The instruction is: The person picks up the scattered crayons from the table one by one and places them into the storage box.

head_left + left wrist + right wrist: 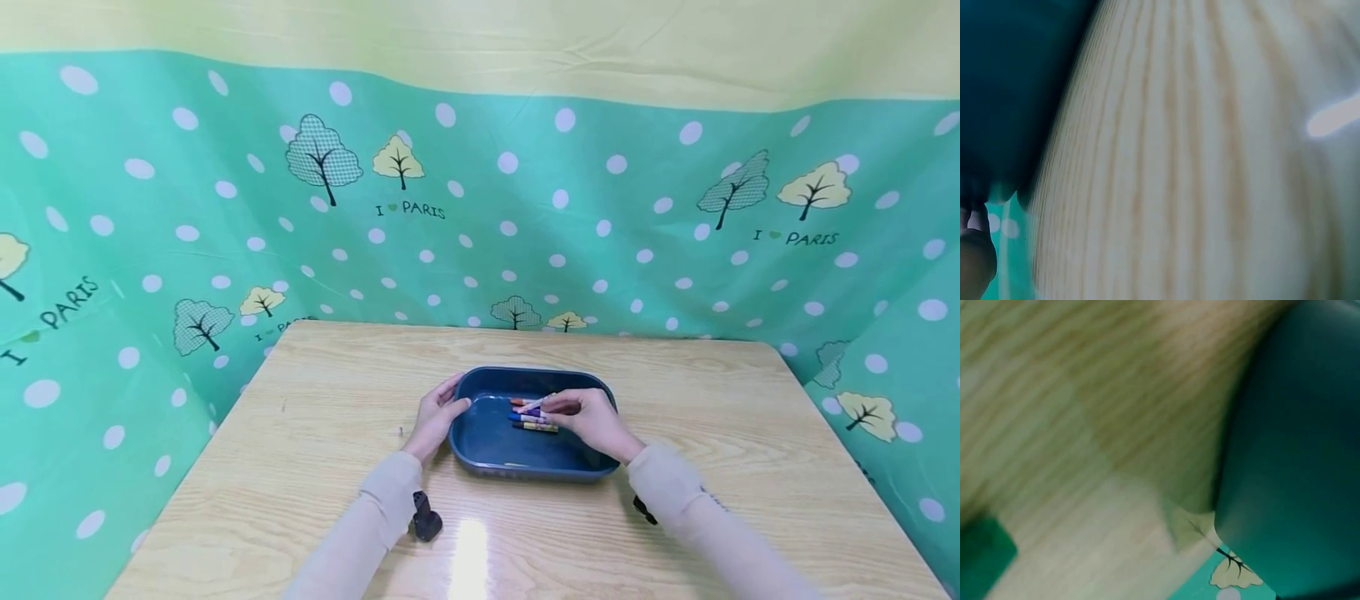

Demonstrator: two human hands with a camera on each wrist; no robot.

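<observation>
A dark blue rounded tray stands on the wooden table. My left hand grips its left rim, thumb over the edge and fingers along the outer wall. In the left wrist view that hand shows only partly beside the tray. Several paper-wrapped crayons lie on the tray's floor, among them a yellow crayon and a blue crayon. Above them my right hand pinches a pale-wrapped crayon held at a slant. The right wrist view shows the tray's outer wall without the hand.
Light wood-grain table surrounds the tray. A green and yellow printed curtain hangs behind the table and along both sides. Black wrist devices, such as the left one, sit under the sleeves.
</observation>
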